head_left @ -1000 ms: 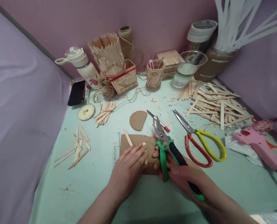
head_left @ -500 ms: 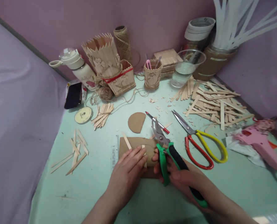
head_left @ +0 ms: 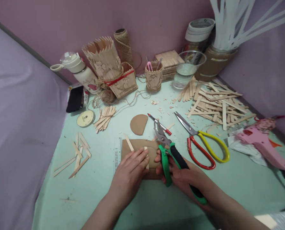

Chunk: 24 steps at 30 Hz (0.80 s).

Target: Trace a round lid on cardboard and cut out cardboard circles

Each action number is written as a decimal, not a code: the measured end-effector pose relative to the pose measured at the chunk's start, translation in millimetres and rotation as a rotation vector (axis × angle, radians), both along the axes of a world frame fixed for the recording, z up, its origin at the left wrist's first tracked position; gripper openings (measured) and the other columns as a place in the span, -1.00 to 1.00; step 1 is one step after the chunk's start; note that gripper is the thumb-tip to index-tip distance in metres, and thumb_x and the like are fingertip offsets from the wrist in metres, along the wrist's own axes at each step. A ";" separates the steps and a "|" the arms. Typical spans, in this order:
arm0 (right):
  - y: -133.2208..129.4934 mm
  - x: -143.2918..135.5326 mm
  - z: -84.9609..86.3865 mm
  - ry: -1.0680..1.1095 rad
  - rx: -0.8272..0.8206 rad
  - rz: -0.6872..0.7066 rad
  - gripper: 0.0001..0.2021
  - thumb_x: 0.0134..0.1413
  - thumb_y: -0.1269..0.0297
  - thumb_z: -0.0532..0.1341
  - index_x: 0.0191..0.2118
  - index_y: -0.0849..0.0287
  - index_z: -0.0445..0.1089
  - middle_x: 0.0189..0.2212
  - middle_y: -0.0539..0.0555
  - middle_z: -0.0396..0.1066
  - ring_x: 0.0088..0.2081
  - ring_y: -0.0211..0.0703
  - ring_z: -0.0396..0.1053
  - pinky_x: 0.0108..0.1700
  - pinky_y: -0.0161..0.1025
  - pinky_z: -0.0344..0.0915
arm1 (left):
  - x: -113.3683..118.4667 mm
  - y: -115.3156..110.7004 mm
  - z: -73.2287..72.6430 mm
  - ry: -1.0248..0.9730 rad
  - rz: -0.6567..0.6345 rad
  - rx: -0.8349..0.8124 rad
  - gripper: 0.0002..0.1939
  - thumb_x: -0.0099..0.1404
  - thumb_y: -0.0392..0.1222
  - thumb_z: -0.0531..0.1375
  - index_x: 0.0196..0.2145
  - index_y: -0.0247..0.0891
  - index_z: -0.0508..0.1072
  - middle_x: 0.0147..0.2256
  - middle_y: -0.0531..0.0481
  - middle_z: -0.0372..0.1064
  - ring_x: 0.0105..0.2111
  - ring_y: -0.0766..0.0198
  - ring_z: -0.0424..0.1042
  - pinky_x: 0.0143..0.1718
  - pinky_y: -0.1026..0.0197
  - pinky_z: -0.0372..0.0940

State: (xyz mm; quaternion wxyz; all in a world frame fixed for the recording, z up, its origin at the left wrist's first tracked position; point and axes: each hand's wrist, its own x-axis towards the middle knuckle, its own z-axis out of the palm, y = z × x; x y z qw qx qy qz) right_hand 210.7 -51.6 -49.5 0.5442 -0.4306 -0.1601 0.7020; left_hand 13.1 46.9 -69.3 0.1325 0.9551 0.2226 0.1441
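Observation:
My left hand (head_left: 129,171) lies flat on a brown cardboard piece (head_left: 139,143), fingers stretched out together. One pale craft stick (head_left: 128,142) slants out beyond its fingers, and a second craft stick (head_left: 146,162) runs beside the fingertips on the cardboard. In my right hand (head_left: 186,176) is a pair of pruning shears (head_left: 165,166) with green and black handles. Their blades point away from me, spread apart, above the cardboard's right side. A cardboard disc (head_left: 138,124) with one straight edge lies just beyond, next to a silver and red pen (head_left: 159,124).
Red-and-yellow-handled scissors (head_left: 201,143) lie right of the shears, with a pink glue gun (head_left: 264,145) farther right. A craft stick pile (head_left: 216,102) is at back right. A clear ruler (head_left: 117,153) borders the cardboard. Behind stand a water cup (head_left: 186,75) and stick-covered holders (head_left: 154,78).
The view has shifted slightly, so most things sit a little farther left. Both hands keep nearly the same pose, and the shears are still in my right hand.

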 end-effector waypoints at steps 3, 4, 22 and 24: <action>0.6 1.6 2.5 0.079 0.002 0.029 -0.70 -0.06 0.23 0.27 -0.13 0.04 0.42 -0.30 0.09 0.42 -0.26 0.00 0.32 -0.19 -0.08 0.21 | 0.7 0.7 0.8 -0.002 -0.006 -0.001 -0.70 0.38 -0.28 0.08 0.05 -0.27 0.38 0.10 -0.15 0.39 0.16 0.08 0.31 0.07 -0.05 0.33; 0.7 2.0 3.5 0.081 0.007 0.033 -0.70 -0.05 0.23 0.27 -0.11 0.03 0.42 -0.29 0.09 0.43 -0.25 0.00 0.32 -0.18 -0.08 0.21 | 1.0 0.9 1.3 -0.005 -0.009 -0.001 -0.70 0.38 -0.28 0.08 0.05 -0.28 0.38 0.10 -0.16 0.40 0.15 0.08 0.32 0.07 -0.05 0.33; 1.0 -4.4 5.6 0.110 0.022 -0.034 -0.70 -0.08 0.31 0.26 -0.13 0.07 0.42 -0.15 0.12 0.44 -0.13 0.03 0.37 -0.20 -0.13 0.29 | 2.6 0.8 2.3 -0.085 -0.020 -0.028 -0.67 0.37 -0.25 0.11 0.07 -0.25 0.40 0.09 -0.20 0.40 0.15 0.07 0.31 0.10 -0.10 0.31; 1.7 -5.1 7.5 0.119 0.020 -0.041 -0.66 -0.10 0.31 0.27 -0.11 0.07 0.41 -0.13 0.12 0.43 -0.14 0.03 0.37 -0.22 -0.13 0.30 | 2.4 1.4 2.4 -0.087 -0.024 -0.031 -0.66 0.37 -0.24 0.11 0.08 -0.24 0.40 0.08 -0.21 0.40 0.15 0.07 0.32 0.10 -0.10 0.31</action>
